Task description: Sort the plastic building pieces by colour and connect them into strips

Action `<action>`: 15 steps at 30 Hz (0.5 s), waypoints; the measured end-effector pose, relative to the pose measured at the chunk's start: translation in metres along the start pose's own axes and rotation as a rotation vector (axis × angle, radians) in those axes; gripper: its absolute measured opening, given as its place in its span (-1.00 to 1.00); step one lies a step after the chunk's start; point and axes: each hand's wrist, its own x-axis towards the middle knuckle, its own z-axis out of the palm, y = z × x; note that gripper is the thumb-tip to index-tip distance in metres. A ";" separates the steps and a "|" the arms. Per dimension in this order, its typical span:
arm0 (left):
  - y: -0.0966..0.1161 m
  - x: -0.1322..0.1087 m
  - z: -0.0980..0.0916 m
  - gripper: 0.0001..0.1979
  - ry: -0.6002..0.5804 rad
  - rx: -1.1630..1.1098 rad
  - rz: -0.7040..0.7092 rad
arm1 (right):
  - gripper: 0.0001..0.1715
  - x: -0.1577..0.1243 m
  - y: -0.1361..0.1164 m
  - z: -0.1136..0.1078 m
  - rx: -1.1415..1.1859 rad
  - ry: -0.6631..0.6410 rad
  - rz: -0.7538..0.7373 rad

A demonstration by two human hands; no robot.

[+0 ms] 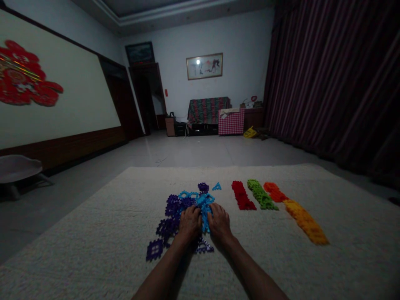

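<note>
Cream, nubbly rug (93, 250) fills the foreground, and two bare forearms reach forward over it from the bottom edge. Nearest on the left lies a single purple square piece (154, 249), flat on the rug and a little apart from the rest. Beyond it, the left hand (189, 223) and the right hand (219, 223) sit side by side, knuckles up, fingers bent down onto a cluster of light-blue pieces (204, 204) that runs between them. Both hands touch that cluster, but the fingertips are hidden, so whether they pinch a piece or only press on it cannot be told. Purple pieces (170, 216) are heaped against the left hand, spreading out to its left.

Just past the heap lie one more purple piece (203, 187) and a small blue triangle (216, 186). To the right, well apart from the hands, four sorted rows lie on the rug: a red row (243, 196), a green row (261, 195), an orange row (275, 191), and a longer yellow row (305, 221) that follows on from the orange one and slants nearer.

Past the rug is bare grey floor (193, 150). Against the far wall stands a sofa (208, 109) under a patterned cover, with a red checked cloth (231, 121) beside it and a framed picture (204, 66) above. Dark curtains (337, 75) hang on the right; a red decoration (25, 75) marks the left wall.
</note>
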 end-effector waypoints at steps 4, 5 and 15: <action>0.003 0.012 -0.019 -0.72 -0.057 0.021 -0.033 | -0.63 0.002 0.010 -0.003 0.128 0.037 -0.082; 0.005 0.018 -0.024 -0.72 -0.051 0.029 -0.024 | -0.63 0.002 0.015 -0.008 0.163 0.048 -0.104; 0.020 0.146 -0.038 -0.65 -0.067 0.077 -0.027 | -0.69 -0.008 0.032 -0.049 0.118 -0.136 -0.159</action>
